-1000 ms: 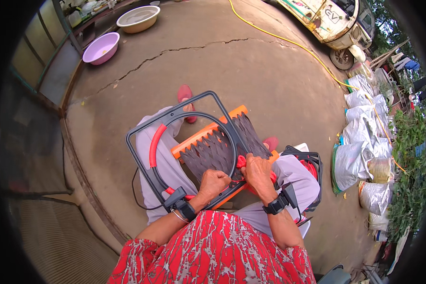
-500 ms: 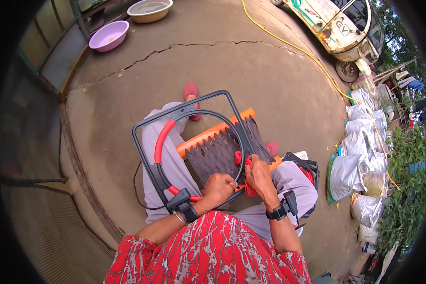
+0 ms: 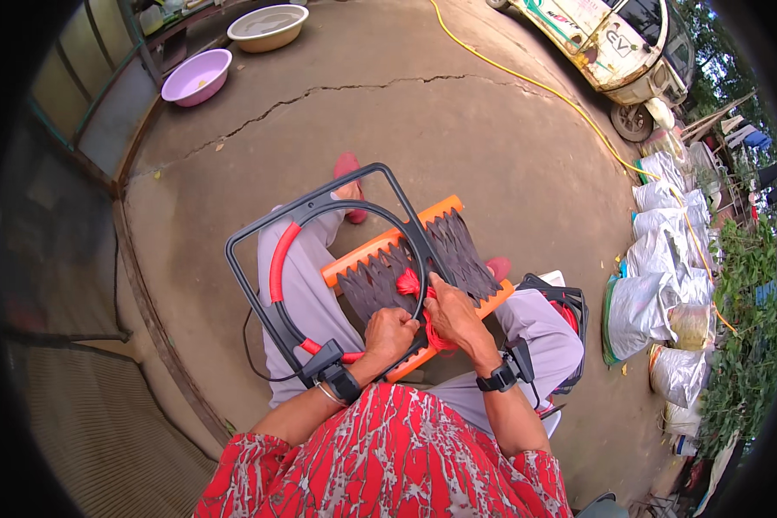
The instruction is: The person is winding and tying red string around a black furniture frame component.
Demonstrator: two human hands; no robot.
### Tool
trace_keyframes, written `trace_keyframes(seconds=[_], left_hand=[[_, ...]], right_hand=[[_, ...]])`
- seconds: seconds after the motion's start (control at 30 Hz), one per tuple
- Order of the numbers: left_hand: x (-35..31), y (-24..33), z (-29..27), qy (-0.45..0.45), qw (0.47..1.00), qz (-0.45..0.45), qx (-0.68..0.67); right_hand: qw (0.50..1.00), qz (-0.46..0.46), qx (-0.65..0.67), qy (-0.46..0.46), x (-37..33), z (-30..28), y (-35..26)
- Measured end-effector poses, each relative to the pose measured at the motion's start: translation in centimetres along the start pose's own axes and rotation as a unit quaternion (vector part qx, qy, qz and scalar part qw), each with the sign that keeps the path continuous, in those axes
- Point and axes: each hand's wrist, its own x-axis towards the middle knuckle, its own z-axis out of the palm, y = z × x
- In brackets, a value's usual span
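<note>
A black frame with a round ring (image 3: 312, 205) inside it rests tilted over my lap; red cord (image 3: 281, 257) is wound tightly around parts of the ring. My left hand (image 3: 390, 335) is closed at the ring's near right side, its fingertips pinched, apparently gripping the ring. My right hand (image 3: 457, 316) holds a loose bundle of red cord (image 3: 408, 281) against the ring's right side. Some of that bundle shows inside the ring, and more strands hang below the right palm. Beneath the ring is a piece with orange bars (image 3: 445, 210) and dark woven straps (image 3: 466, 250).
A black bag-like thing (image 3: 570, 302) with red inside lies by my right knee. White sacks (image 3: 634, 315) line the right side, near a yellow hose (image 3: 540, 82) and a parked vehicle (image 3: 617, 52). A purple basin (image 3: 197, 78) and a beige basin (image 3: 268, 28) stand at far left.
The black frame has shifted slightly left. My right hand has moved a little left and up, and more of the red cord bundle now shows inside the ring. My left hand stays by the ring.
</note>
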Motion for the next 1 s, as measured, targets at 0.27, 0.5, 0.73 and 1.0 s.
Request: trace_keyframes(seconds=[0.27, 0.5, 0.73, 1.0], left_hand=[[-0.4, -0.2, 1.1, 0.007, 0.998, 0.037, 0.052], [-0.4, -0.3, 0.6, -0.029, 0.999, 0.022, 0.041], [0.4, -0.6, 0.0, -0.033, 0.998, -0.042, -0.039], [0.3, 0.3, -0.6, -0.085, 0.982, 0.017, -0.167]], right_hand=[[0.943, -0.119, -0.266, 0.162, 1.5, 2.4, -1.0], [0.959, -0.115, 0.21, 0.154, 1.5, 1.2, -2.1], [0.784, -0.03, 0.6, 0.155, -5.7, -7.3, -4.7], [0.881, 0.164, 0.404, 0.182, -11.2, -7.8, 3.4]])
